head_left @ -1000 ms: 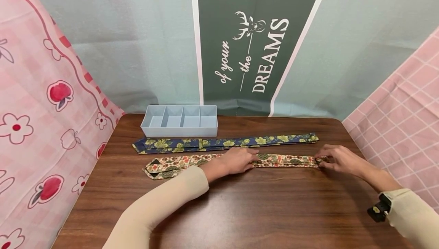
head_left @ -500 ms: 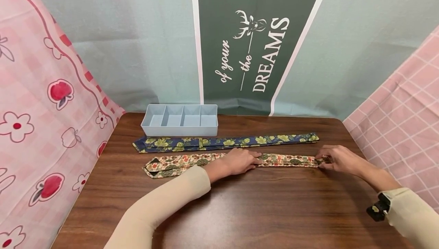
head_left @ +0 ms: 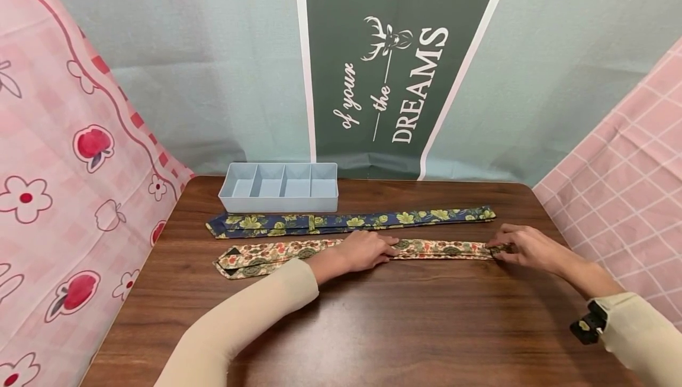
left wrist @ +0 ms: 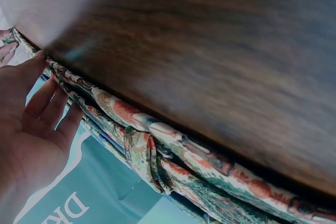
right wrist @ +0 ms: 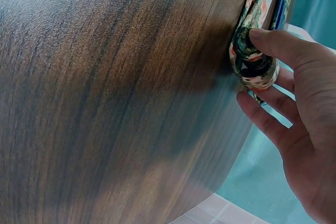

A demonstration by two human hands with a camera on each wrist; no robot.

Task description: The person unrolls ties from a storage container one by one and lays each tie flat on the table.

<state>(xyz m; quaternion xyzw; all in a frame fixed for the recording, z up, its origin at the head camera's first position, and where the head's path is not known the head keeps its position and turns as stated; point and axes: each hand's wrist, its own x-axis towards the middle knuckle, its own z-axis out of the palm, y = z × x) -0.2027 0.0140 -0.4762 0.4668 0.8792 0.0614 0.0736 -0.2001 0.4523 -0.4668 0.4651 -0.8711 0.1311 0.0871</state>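
Note:
A cream necktie [head_left: 437, 248] with a red and green pattern lies lengthwise across the table, its wide pointed end at the left. My left hand [head_left: 364, 250] lies over its middle. In the left wrist view, thumb and fingers [left wrist: 52, 103] hold the tie along its two edges. At the narrow end my right hand [head_left: 527, 247] pinches a small roll of the tie. That rolled end [right wrist: 255, 72] shows in the right wrist view, with the thumb on it and fingers at its far side. Just behind lies a navy necktie [head_left: 373, 220] with yellow flowers, untouched.
A pale blue box [head_left: 278, 205] with several compartments stands behind the navy tie on the brown wooden table [head_left: 405, 328]. Printed cloths surround the table at the back and both sides, including a pink gridded cloth [head_left: 634, 156].
My left hand first shifts slightly right, then back left. The cream tie's wide end has slid a little to the left. The right hand stays at the rolled end.

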